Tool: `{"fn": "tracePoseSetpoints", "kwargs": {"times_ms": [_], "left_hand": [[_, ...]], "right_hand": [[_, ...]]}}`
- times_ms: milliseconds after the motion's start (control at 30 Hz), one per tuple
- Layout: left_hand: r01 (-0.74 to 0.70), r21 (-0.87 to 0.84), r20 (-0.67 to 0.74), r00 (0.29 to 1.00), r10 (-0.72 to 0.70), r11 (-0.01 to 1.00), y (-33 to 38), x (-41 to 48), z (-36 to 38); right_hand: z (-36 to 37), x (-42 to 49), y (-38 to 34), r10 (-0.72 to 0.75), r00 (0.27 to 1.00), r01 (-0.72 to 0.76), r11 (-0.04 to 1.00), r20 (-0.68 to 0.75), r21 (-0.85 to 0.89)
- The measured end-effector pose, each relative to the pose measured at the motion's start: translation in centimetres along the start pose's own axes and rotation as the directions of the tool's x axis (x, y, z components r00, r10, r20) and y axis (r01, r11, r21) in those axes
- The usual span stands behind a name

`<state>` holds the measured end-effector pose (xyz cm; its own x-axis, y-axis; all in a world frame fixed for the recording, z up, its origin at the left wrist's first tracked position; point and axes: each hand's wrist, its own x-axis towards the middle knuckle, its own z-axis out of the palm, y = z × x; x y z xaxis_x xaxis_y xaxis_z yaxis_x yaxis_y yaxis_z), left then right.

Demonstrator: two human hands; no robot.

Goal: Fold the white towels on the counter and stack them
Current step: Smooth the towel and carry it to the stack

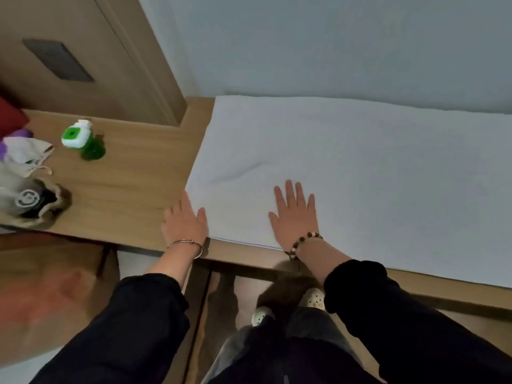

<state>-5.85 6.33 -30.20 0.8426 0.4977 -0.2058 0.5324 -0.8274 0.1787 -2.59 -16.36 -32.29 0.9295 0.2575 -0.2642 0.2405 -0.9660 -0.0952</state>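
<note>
Head view: the white towel (360,167) is laid flat on the tabletop (124,189), its long axis running rightward past the frame. Its near-left corner is touched by the left hand (185,221); the right hand (295,217) is pressed flat further in. Both grips are spread, nothing pinched.

Light: dim, soft, cool-toned.
Shadows: faint, diffuse; darkest below the counter (124,189).
Blur: lower-left corner smeared; detail soft overall.
Distortion: wide-angle bending at edges.

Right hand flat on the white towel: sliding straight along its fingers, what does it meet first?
Only more flat white towel lies ahead of the right hand; the first obstacle is probably the pale grey wall behind its far edge, depth unclear.
</note>
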Motion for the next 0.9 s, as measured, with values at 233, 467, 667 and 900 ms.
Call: {"fn": "tracePoseSetpoints", "kwargs": {"times_ms": [233, 467, 667, 900], "left_hand": [[0.483, -0.479, 0.449, 0.852, -0.268, 0.733, 1.3, 4.6, -3.9], [0.526, -0.561, 0.562, 0.809, -0.172, 0.639, 1.9, 7.7, -5.5], [0.476, -0.557, 0.57, 0.815, -0.103, 0.681, 3.3, 8.0, -7.2], [0.443, -0.632, 0.5, 0.86, -0.102, 0.636, 6.0, 6.2, -8.4]], "right_hand": [[0.3, 0.8, -0.5, 0.016, 0.998, -0.016, 1.0, 0.053, -0.004], [0.2, 0.8, -1.4, 0.004, 0.995, -0.009, 0.999, 0.1, 0.046], [-1.4, 1.8, -3.1, -0.072, 0.98, 0.025, 0.968, 0.183, 0.248], [-5.1, 0.5, 2.6, 0.167, 0.98, -0.187, 0.613, 0.105, 0.768]]}}
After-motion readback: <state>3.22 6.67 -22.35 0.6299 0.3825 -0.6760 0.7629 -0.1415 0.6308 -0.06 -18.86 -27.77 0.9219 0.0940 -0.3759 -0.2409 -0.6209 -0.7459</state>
